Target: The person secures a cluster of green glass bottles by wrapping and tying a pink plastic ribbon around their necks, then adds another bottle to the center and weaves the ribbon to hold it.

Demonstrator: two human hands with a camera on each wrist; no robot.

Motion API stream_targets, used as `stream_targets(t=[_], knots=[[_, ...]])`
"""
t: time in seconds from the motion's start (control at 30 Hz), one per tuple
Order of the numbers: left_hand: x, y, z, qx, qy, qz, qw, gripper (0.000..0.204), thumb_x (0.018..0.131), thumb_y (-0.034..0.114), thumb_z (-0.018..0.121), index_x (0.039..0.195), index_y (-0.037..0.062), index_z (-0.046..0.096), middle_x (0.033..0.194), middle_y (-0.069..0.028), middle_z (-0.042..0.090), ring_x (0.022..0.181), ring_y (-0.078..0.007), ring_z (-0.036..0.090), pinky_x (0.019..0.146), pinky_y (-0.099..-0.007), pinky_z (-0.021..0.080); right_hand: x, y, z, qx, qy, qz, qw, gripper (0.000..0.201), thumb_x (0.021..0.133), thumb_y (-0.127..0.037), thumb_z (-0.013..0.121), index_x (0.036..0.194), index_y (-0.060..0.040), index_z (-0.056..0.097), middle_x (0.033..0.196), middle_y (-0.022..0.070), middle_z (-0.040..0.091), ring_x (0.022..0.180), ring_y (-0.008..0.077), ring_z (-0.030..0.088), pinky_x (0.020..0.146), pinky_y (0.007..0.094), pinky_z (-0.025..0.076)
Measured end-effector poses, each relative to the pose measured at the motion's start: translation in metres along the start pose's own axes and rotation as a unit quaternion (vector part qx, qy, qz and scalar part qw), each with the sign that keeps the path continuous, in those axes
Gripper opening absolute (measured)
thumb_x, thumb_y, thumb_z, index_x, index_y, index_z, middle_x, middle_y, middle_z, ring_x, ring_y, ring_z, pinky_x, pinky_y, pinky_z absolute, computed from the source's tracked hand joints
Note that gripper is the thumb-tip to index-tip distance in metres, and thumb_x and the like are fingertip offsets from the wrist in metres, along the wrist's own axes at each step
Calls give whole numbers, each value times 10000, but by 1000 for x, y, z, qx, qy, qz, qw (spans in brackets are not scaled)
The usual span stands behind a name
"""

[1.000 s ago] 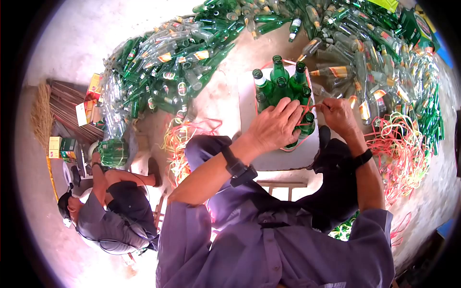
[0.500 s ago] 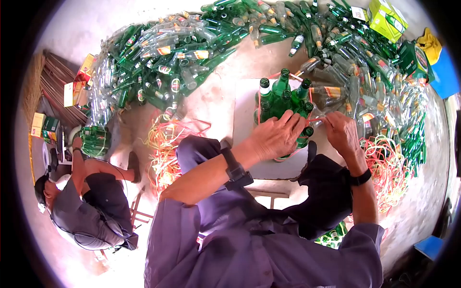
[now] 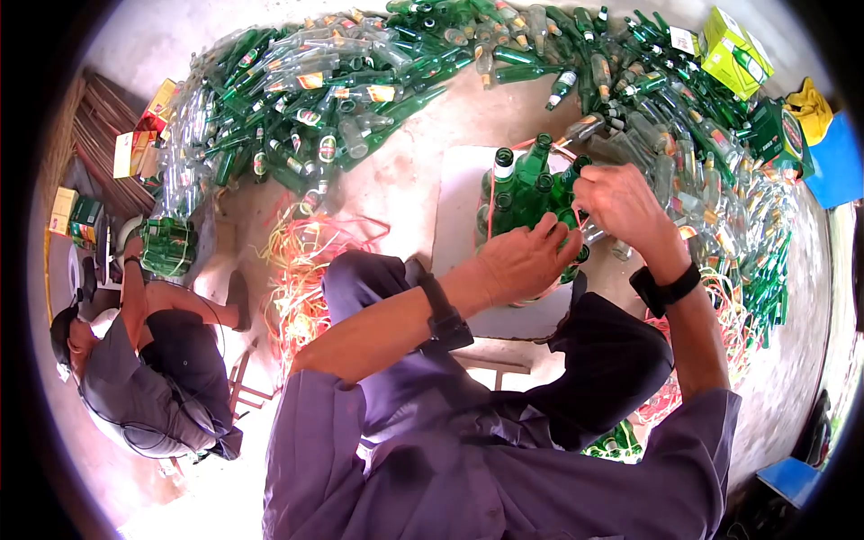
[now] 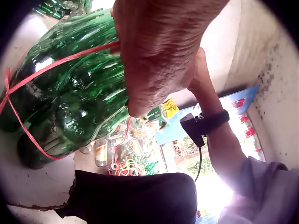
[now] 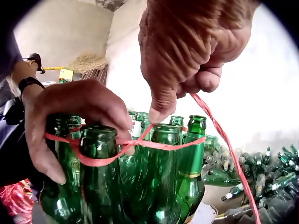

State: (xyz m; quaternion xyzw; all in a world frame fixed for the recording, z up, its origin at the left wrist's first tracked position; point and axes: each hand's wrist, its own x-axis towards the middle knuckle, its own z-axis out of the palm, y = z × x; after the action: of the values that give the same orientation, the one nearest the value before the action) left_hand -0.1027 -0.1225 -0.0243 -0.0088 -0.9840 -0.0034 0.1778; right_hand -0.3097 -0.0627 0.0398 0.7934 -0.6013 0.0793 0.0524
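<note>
A cluster of upright green glass bottles (image 3: 531, 165) stands on a white board (image 3: 457, 184) in front of the person. Red plastic twine (image 5: 229, 144) loops round their necks, and another strand crosses their bodies in the left wrist view. My left hand (image 3: 529, 263) grips the near bottle necks, its thumb against one neck (image 5: 63, 154) and its fingers behind. Over the right side of the cluster, my right hand (image 3: 621, 202) pinches the twine between thumb and curled fingers, its thumb tip right at a bottle mouth (image 5: 166, 128). A length of twine hangs down from this hand.
A large heap of green and clear bottles (image 3: 270, 99) curves round the far side. Tangled twine (image 3: 301, 261) lies left on the floor. Another person (image 3: 153, 378) sits further left by a bound bottle bundle (image 3: 168, 245). A yellow-green carton (image 3: 733, 58) stands at the back right.
My right hand has moved from beside the cluster, up and left over the bottle tops, with the twine. The left hand stays at the near bottles. The head view has shifted somewhat.
</note>
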Motion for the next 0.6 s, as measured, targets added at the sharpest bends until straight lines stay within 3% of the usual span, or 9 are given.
stream_targets(t=[0.13,0.2,0.27,0.6], knots=[[2,1,-1,-6,-5,-4,1000,465,817,211,626,1228,15,535,1012,-79,557,1025,-232,532,638,-288,546,15,21,13,35,20,-6,999,209,741,-224,725,687,-51,620,726,127,612,737,324,648,662,439,506],[3,2,-1,-13,-10,-4,1000,462,817,207,629,1226,15,534,1012,-79,556,1023,-234,532,635,-289,547,20,29,27,78,16,-18,997,276,709,-229,777,671,-35,584,710,141,601,718,370,607,633,476,471],[2,2,-1,-18,-14,-6,1000,459,817,203,632,1224,15,533,1012,-79,556,1021,-236,532,632,-289,547,19,31,36,90,-26,16,995,280,701,-236,784,669,-29,599,714,148,613,736,372,620,647,479,475],[3,3,-6,-45,-10,-17,999,488,759,202,685,1188,2,568,1009,-95,598,1007,-242,565,626,-305,574,-11,23,47,213,71,177,958,191,835,-157,728,791,5,636,768,179,634,743,386,622,659,449,479]])
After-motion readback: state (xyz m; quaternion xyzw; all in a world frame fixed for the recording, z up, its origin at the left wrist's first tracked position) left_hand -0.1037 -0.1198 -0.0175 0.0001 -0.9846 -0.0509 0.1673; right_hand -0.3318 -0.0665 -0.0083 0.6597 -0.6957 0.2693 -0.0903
